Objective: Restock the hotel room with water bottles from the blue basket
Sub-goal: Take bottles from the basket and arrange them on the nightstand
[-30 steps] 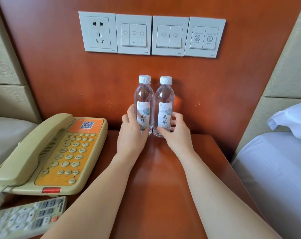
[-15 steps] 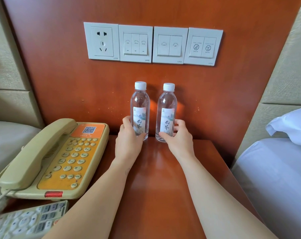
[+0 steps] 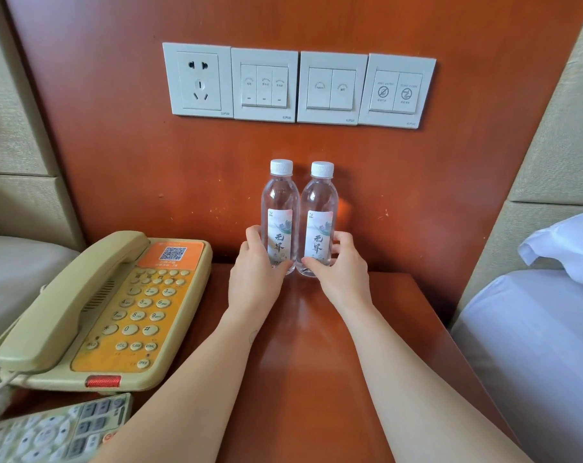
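Note:
Two small clear water bottles with white caps and pale labels stand upright side by side at the back of the wooden nightstand (image 3: 316,362), against the wood wall panel. My left hand (image 3: 255,279) grips the base of the left bottle (image 3: 280,208). My right hand (image 3: 341,275) grips the base of the right bottle (image 3: 319,212). The two bottles touch or nearly touch. The blue basket is not in view.
A beige and orange desk phone (image 3: 99,312) fills the left of the nightstand, with a grey remote control (image 3: 49,432) in front of it. A socket and switch plates (image 3: 296,85) sit on the wall above. A white bed (image 3: 534,345) with a pillow lies to the right.
The bottles stood together, were spread a little apart half a second ago, and are now pushed back together. Both hands stay on the bottle bases.

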`<state>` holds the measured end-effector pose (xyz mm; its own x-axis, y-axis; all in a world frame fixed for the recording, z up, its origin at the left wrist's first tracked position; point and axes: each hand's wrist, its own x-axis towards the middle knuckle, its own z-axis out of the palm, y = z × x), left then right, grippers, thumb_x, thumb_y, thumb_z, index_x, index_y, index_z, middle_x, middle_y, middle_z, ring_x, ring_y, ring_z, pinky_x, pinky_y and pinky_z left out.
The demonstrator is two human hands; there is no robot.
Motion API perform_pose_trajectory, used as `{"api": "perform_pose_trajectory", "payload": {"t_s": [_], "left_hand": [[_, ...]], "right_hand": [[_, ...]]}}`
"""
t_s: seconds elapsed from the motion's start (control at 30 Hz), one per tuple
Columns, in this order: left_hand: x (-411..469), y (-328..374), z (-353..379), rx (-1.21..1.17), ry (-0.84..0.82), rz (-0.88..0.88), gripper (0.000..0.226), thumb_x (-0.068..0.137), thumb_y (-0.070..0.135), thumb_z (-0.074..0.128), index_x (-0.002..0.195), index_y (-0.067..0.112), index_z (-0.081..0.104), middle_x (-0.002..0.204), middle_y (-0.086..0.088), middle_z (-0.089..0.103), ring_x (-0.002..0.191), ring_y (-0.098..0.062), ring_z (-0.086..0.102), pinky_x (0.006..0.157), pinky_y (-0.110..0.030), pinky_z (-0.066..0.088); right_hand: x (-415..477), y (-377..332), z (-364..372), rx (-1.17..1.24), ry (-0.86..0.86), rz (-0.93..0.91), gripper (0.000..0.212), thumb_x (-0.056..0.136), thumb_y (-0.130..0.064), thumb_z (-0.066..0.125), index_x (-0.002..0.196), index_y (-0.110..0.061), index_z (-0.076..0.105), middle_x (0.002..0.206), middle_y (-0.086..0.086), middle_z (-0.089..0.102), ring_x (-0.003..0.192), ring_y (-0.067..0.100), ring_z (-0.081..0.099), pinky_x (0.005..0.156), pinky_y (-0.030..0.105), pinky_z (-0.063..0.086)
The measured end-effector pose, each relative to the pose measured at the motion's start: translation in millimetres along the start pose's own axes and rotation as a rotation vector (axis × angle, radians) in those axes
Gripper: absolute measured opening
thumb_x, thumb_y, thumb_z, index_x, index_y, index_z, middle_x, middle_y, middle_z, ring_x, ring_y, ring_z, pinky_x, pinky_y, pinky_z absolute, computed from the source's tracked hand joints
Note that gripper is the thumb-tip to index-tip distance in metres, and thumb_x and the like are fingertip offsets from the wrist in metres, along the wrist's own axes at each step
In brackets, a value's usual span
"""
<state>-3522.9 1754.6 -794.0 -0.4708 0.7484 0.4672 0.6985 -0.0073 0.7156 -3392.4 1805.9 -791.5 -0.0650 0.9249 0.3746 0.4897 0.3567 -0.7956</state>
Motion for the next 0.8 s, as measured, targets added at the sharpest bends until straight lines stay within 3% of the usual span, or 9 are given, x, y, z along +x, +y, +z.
{"api": "perform_pose_trajectory", "payload": {"t_s": [0.17,0.23,0.33,0.4,0.5,0.6,0.73,0.8], "left_hand": [[0.0,-2.8,3.1,0.017,-0.001,0.026,0.065,0.081,0.031,0.076,0.13,0.021,0.033,0.122,-0.001,0.058,0.103,-0.021,0.063,0.071,-0.027,0.042],[-0.1,-4.1,4.0,0.028,-0.006,0.032,0.074,0.079,0.037,0.077,0.134,0.018,0.032,0.127,-0.003,0.054,0.108,-0.022,0.061,0.072,-0.028,0.045],[-3.7,1.3,3.6,0.081,0.021,0.049,0.101,0.073,0.046,0.081,0.148,0.011,0.022,0.14,-0.01,0.04,0.123,-0.028,0.05,0.088,-0.036,0.047],[-11.2,8.2,1.4,0.163,0.095,0.101,0.107,0.072,0.048,0.08,0.15,0.005,0.021,0.144,-0.015,0.036,0.131,-0.032,0.041,0.1,-0.039,0.041],[-24.1,19.2,-5.5,0.252,0.142,0.196,0.097,0.075,0.047,0.077,0.148,0.004,0.029,0.144,-0.015,0.038,0.133,-0.031,0.038,0.106,-0.04,0.037],[-32.1,35.0,-18.9,0.243,0.063,0.239,0.084,0.078,0.041,0.076,0.143,0.005,0.036,0.14,-0.014,0.043,0.13,-0.031,0.041,0.103,-0.04,0.039],[-24.2,80.6,-52.0,0.311,-0.053,0.27,0.064,0.083,0.032,0.069,0.137,0.009,0.044,0.132,-0.01,0.052,0.121,-0.031,0.049,0.096,-0.038,0.042],[-11.2,122.0,-78.5,0.349,-0.214,0.241,0.058,0.084,0.031,0.066,0.134,0.011,0.044,0.13,-0.007,0.052,0.117,-0.031,0.05,0.092,-0.037,0.043]], "right_hand": [[1.4,3.0,1.3,0.002,-0.005,-0.011,0.057,0.076,-0.036,0.078,0.123,-0.03,0.046,0.116,-0.008,0.063,0.102,0.014,0.064,0.086,0.041,0.054],[3.3,6.0,2.8,0.009,-0.008,-0.007,0.061,0.074,-0.038,0.078,0.124,-0.031,0.043,0.114,-0.01,0.062,0.102,0.014,0.064,0.084,0.039,0.055],[4.8,7.6,2.9,0.073,-0.003,0.011,0.083,0.069,-0.042,0.08,0.137,-0.027,0.034,0.112,-0.012,0.055,0.109,0.013,0.057,0.081,0.028,0.049],[3.5,6.1,1.2,0.115,-0.003,0.012,0.094,0.068,-0.042,0.081,0.143,-0.023,0.028,0.122,-0.007,0.051,0.12,0.015,0.046,0.088,0.025,0.041],[-7.7,3.1,-5.4,0.098,0.05,-0.013,0.085,0.076,-0.04,0.076,0.144,-0.018,0.031,0.133,0.0,0.048,0.128,0.017,0.038,0.096,0.024,0.035],[-24.9,-1.0,-24.6,-0.036,0.057,-0.053,0.07,0.083,-0.035,0.071,0.14,-0.015,0.037,0.136,0.003,0.048,0.127,0.02,0.04,0.101,0.031,0.039],[-26.0,-31.0,-79.9,-0.244,-0.03,-0.05,0.053,0.086,-0.027,0.065,0.133,-0.019,0.043,0.126,0.001,0.055,0.118,0.022,0.047,0.092,0.035,0.045],[-14.2,-62.8,-122.4,-0.348,-0.154,-0.04,0.046,0.087,-0.026,0.062,0.129,-0.022,0.045,0.121,-0.001,0.058,0.114,0.022,0.051,0.087,0.036,0.048]]}}
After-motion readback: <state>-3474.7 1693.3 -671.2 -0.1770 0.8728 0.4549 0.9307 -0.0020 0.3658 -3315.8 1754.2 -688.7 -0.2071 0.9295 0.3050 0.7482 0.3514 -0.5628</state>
